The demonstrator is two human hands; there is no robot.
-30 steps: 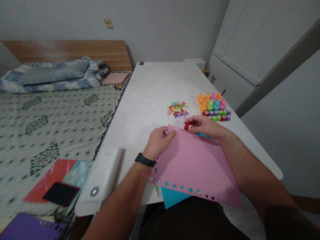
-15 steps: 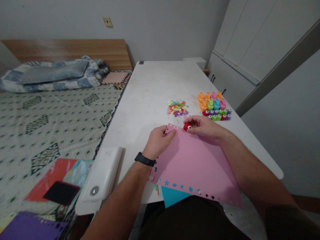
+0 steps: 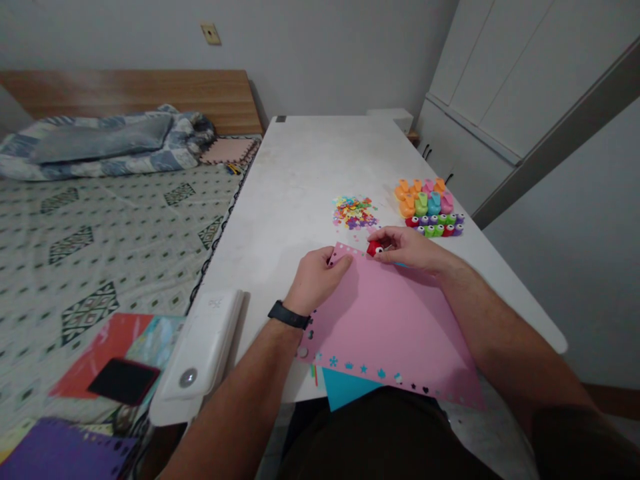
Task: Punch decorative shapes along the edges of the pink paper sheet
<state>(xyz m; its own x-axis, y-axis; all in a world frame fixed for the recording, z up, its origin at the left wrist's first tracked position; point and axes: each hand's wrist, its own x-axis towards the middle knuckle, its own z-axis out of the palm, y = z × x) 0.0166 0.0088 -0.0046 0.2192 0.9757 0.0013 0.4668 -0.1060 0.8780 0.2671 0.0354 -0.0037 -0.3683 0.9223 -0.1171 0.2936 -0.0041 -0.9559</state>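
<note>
My left hand (image 3: 319, 277) pinches the upper left corner of a pink sheet of paper (image 3: 385, 320), thumb on top. Shaped holes run along the sheet's near, left and far edges. In my right hand (image 3: 407, 250) is a small red craft punch (image 3: 375, 249) with a white eye, placed at the sheet's far edge; my fingers are closed around it. Whether the paper sits in its slot cannot be made out. Under the pink sheet lies a blue sheet (image 3: 347, 388), its corner showing at the table's near edge.
Beyond my hands is a heap of colourful paper cutouts (image 3: 355, 212) on the white table (image 3: 320, 160). Rows of craft punches (image 3: 430, 207) stand at the right. A long white device (image 3: 203, 347) lies at the left edge, beside a bed (image 3: 120, 233) with a phone (image 3: 124, 381) and purple paper (image 3: 65, 450).
The red punch has shifted slightly left along the sheet's far edge with my right hand. My left hand keeps its hold on the corner. The camera view has tilted a little.
</note>
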